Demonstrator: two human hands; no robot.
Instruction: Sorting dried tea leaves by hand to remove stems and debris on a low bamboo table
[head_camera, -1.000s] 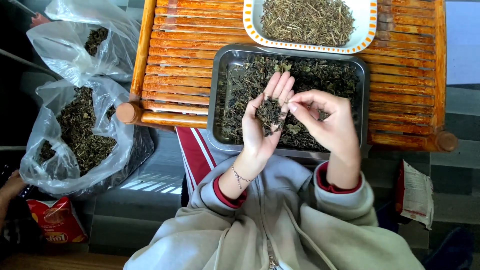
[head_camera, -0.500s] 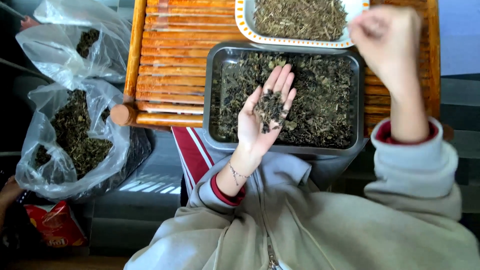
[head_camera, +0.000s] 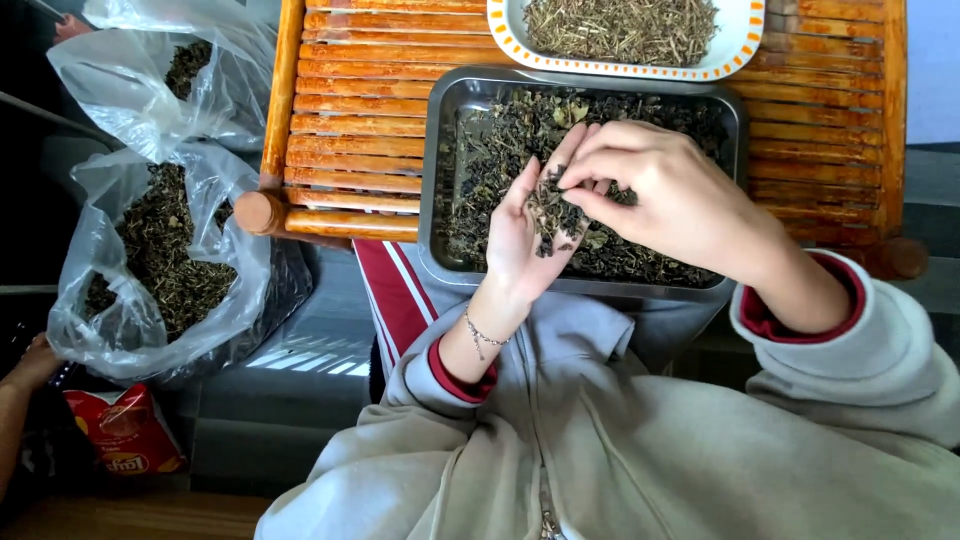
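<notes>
My left hand (head_camera: 520, 235) is held palm up over a grey metal tray (head_camera: 432, 180) filled with dark dried leaves (head_camera: 500, 140). A small heap of those leaves (head_camera: 555, 215) lies in the cupped palm. My right hand (head_camera: 670, 195) hovers just above it, with thumb and forefinger pinched on bits of the heap. Behind the tray sits a white dish with an orange patterned rim (head_camera: 735, 55), holding paler dried stems (head_camera: 620, 25). Both sleeves are grey with red cuffs.
Tray and dish rest on a slatted wooden tray table (head_camera: 350, 110). At the left, two clear plastic bags (head_camera: 150, 270) hold more dried leaves. A red snack packet (head_camera: 125, 430) lies lower left, next to another person's hand (head_camera: 30, 365).
My right hand, which was up by the white dish half a second ago, has come back down to the leaves in my left palm. The left hand has barely moved.
</notes>
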